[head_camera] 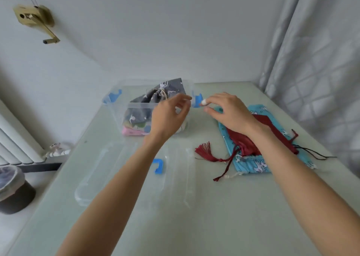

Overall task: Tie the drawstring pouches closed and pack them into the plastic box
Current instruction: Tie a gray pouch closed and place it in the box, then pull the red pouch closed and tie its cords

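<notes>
A: Where do the pouches lie?

B: A grey pouch (167,92) with white animal prints sits on top inside the clear box (120,111), its cord bunched at the neck. Below it, through the wall, show a pink pouch (134,132) and other folded cloth. The box stands at the far middle of the table (214,216), with blue clips (113,98) at its two ends.

A: And the hands?

B: The left hand (167,117) hangs over the near right corner of the box, fingers loosely curled, thumb and fingertips close together. Whether it pinches a cord I cannot tell; the frame is blurred there. The right hand (228,111) is just beside it, palm down, fingers relaxed and spread, gripping nothing. One fingertip wears a white wrap. It hovers above the far end of the blue pouch (251,164).

A: What is still outside the box?

B: That blue pouch, soft cotton with white animal prints, lies flat to the right of the box. A dark red pouch (245,140) of shinier cloth lies across it, with a red tassel (203,150) and cords trailing toward the near side.

A: Anything else?

B: The clear lid (120,177) with a blue handle (158,166) lies flat on the pale green table, nearer than the box. A bin (13,189) stands on the floor at left.
</notes>
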